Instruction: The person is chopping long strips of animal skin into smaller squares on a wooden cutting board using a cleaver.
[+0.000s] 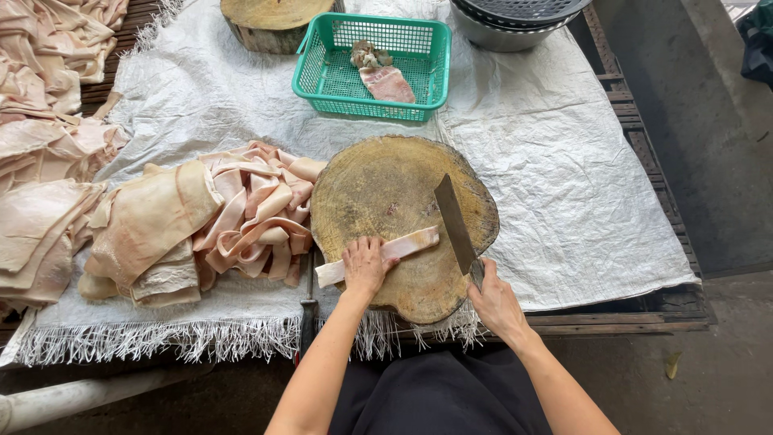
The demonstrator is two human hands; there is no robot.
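Note:
A round wooden chopping block [386,193] sits on a white woven sheet. My left hand [365,266] presses down on a long pale strip of pork skin [411,242] lying across the block's near side. My right hand [493,302] grips the handle of a cleaver [453,221], whose blade rests edge-down on the block at the strip's right end.
A heap of pork skin strips [241,213] lies left of the block, with more slabs [40,161] further left. A green plastic basket [427,68] holding cut pieces stands behind. A second wooden block [270,20] and stacked basins [515,20] are at the back. A dark sharpening rod [308,310] lies by the block.

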